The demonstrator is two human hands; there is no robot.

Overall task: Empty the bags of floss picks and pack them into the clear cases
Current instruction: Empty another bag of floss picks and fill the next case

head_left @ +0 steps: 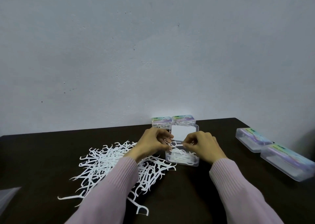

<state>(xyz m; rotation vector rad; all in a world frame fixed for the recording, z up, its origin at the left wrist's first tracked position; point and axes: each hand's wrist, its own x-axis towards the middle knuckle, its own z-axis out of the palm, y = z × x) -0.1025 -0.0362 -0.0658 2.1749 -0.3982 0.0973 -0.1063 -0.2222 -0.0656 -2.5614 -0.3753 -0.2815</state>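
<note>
An open clear case (182, 162) sits in the middle of the dark table, its lid (185, 133) standing up behind it, with several white floss picks inside. My left hand (151, 143) and my right hand (202, 147) hover over the case. Both pinch a few floss picks (175, 147) between their fingertips, just above the case's base. A loose pile of white floss picks (109, 165) spreads across the table to the left, partly hidden under my left forearm.
Two closed, filled cases (173, 121) stand against the wall behind the open one. Two more clear cases with coloured labels (252, 139) (289, 162) lie at the right. A pale flat object (8, 196) shows at the left edge. The table (196, 198) ends at the wall.
</note>
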